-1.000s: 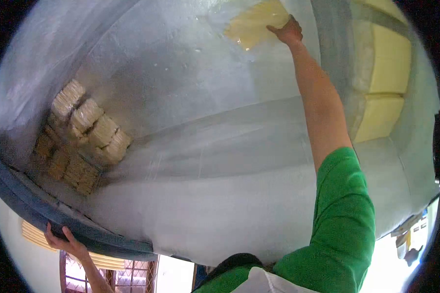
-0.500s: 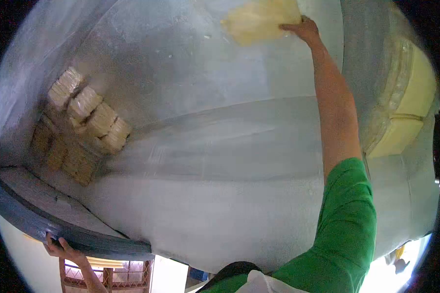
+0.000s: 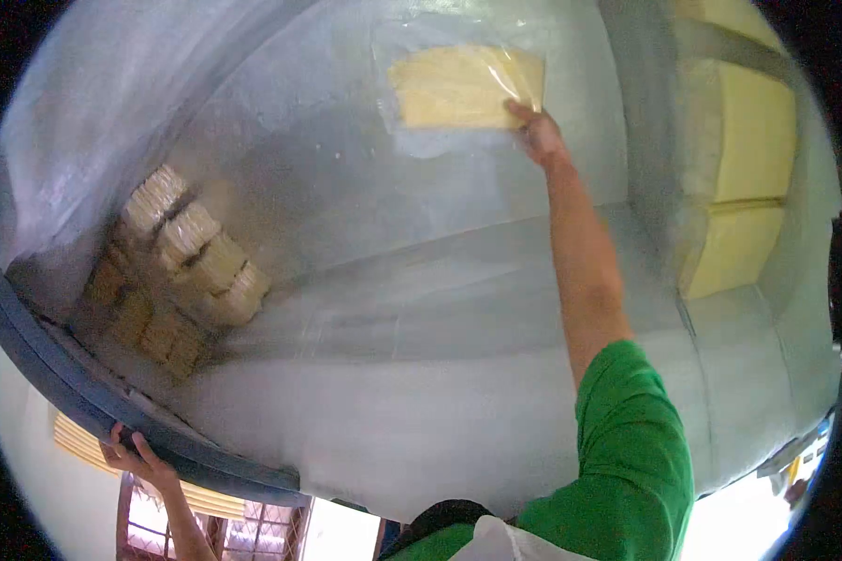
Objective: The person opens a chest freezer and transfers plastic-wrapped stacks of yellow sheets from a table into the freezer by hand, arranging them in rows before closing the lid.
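My right hand (image 3: 539, 133) reaches deep into a large grey-walled box that looks like a chest freezer. Its fingers close on the lower right corner of a flat yellow slab in clear plastic wrap (image 3: 454, 92), which overlaps the grey inner surface. At the lower left, my left hand (image 3: 142, 460) has its fingers hooked over the dark padded edge (image 3: 210, 470) of the box or its lid. Beyond that edge, several wrapped pale bundles (image 3: 192, 229) sit stacked in the corner.
Yellow blocks (image 3: 756, 136) in plastic line the right side. Brownish bundles (image 3: 150, 332) lie beside the pale ones. Outside the box are a latticed window (image 3: 253, 531) and, just above it, a stack of yellowish strips (image 3: 210, 500). Bright light enters at the lower right.
My right hand and the yellow slab have shifted left and down in view, and the slab now shows clearly in its wrap. My left hand stays on the edge while the view shifts.
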The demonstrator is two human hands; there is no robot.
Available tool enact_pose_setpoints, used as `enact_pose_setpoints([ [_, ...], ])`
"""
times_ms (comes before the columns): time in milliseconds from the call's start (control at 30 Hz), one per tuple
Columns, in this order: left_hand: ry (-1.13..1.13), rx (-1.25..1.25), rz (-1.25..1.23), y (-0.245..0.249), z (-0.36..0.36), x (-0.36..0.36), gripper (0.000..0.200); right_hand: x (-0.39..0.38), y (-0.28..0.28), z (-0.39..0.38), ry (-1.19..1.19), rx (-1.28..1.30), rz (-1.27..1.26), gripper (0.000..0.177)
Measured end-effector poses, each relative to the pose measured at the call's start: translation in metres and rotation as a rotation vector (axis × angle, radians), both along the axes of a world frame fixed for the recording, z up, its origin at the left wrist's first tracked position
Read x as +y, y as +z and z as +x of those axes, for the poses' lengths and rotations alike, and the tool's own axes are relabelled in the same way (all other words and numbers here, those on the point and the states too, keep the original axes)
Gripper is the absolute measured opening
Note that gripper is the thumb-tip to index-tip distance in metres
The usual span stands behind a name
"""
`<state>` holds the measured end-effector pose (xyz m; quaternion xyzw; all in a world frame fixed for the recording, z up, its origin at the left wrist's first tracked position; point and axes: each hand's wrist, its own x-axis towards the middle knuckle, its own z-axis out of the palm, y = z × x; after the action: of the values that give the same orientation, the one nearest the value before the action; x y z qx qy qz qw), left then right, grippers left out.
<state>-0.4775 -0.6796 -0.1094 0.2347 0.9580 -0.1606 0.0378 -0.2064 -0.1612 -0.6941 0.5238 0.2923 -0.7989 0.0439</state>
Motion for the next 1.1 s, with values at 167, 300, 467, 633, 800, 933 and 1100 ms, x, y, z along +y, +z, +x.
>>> enact_pose_setpoints([
  [167,0.014,0.053,0.07,-0.003,0.003,-0.006,0.046,-0.005,0.082,0.022,-0.556,0.18,-0.116,0.042],
  [300,0.011,0.078,0.118,-0.003,0.007,0.002,0.05,0.011,0.194,0.017,-0.925,0.283,-0.068,0.036],
  [467,-0.139,0.177,0.043,-0.001,0.008,0.009,0.05,0.077,0.285,0.027,-1.029,0.473,0.095,0.034],
  [633,-0.143,0.243,0.009,0.002,0.012,0.009,0.056,0.186,0.31,0.043,-1.059,0.363,0.251,0.036],
  [800,-0.123,0.268,-0.062,0.0,0.012,0.005,0.059,0.244,0.261,0.079,-0.679,-0.028,0.374,0.038],
  [933,-0.074,0.271,-0.085,0.001,0.015,0.015,0.058,0.239,0.234,0.141,-0.278,-0.626,0.64,0.061],
  [1100,-0.082,0.252,-0.078,-0.003,0.012,0.011,0.056,0.245,0.198,0.177,-0.404,-0.787,0.584,0.062],
])
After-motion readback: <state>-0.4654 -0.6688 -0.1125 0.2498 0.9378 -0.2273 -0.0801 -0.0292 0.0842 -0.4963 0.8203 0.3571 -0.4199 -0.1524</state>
